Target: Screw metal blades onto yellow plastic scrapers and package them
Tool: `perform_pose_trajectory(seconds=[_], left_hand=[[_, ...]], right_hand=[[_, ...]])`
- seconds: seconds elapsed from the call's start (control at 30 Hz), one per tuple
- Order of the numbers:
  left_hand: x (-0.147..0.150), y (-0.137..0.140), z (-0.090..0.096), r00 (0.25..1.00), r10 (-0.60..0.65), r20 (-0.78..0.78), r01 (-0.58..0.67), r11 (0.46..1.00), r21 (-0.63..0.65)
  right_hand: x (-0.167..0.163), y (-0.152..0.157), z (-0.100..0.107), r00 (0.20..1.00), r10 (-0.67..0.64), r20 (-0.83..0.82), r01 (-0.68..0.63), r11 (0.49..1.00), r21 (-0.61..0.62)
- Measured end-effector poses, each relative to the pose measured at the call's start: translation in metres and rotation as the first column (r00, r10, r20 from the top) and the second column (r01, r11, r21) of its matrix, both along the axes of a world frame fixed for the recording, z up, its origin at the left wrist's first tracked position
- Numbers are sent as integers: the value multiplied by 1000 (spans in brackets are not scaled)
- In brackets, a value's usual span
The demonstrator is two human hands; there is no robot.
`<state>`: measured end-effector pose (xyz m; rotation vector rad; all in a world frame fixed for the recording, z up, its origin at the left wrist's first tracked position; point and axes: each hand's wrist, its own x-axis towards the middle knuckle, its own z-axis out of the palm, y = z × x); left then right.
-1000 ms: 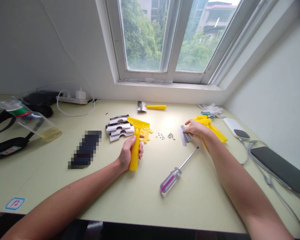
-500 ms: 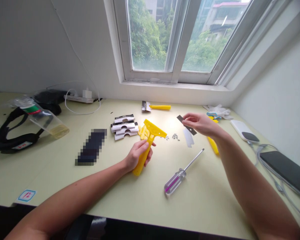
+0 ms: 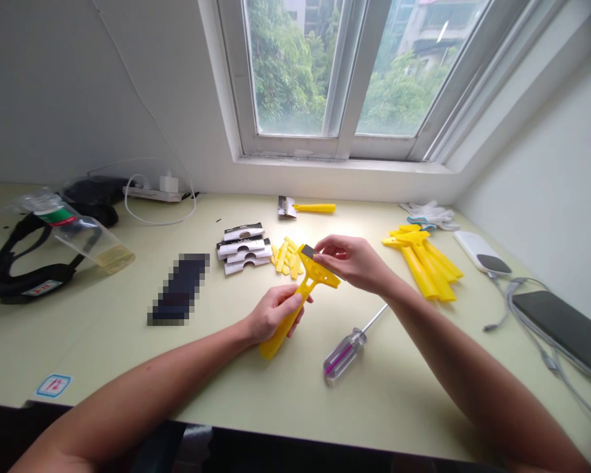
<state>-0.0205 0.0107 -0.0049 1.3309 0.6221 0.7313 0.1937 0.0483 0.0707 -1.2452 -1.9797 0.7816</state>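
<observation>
while lh [image 3: 274,314] holds scraper [image 3: 317,270], rh [image 3: 353,261] brought blade [image 3: 306,250] closer

The scraper [image 3: 277,336] is smooth plastic with a soft sheen, and the thin blade [image 3: 307,250] at its head looks like dark, matt metal. The screwdriver's grip [image 3: 343,355] is glossy, see-through plastic, its shaft [image 3: 375,318] shiny metal. The sleeves [image 3: 243,249] look like card, the gloves [image 3: 432,215] like matt cloth; the bottle [image 3: 87,238] is clear, glossy plastic, and the bench [image 3: 256,394] is smooth with a faint sheen.
</observation>
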Motion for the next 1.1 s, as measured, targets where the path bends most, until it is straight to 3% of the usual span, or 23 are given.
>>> perform_pose_trajectory(seconds=[0.2, 0.37, 0.57, 0.77, 1.1], left_hand=[[3, -8, 3, 1000, 21, 6, -21, 999, -35], [4, -10, 3, 999, 40, 25, -39, 998, -58], [4, -7, 3, 997, 59, 49, -55, 996, -76], [3, -6, 3, 998, 42, 52, -38, 997, -71], [3, -7, 4, 998, 41, 49, -38, 997, -68]], right_hand=[[-3, -5, 7, 998, -49, 26, 50, 998, -26], [-1, -7, 14, 997, -68, -28, 63, 986, -152], [7, -7, 24, 997, 37, -63, -55, 946, -318], [5, -9, 30, 990, -16, -140, -23, 961, -275], [-2, -6, 11, 986, -65, -151, 45, 990, -135]])
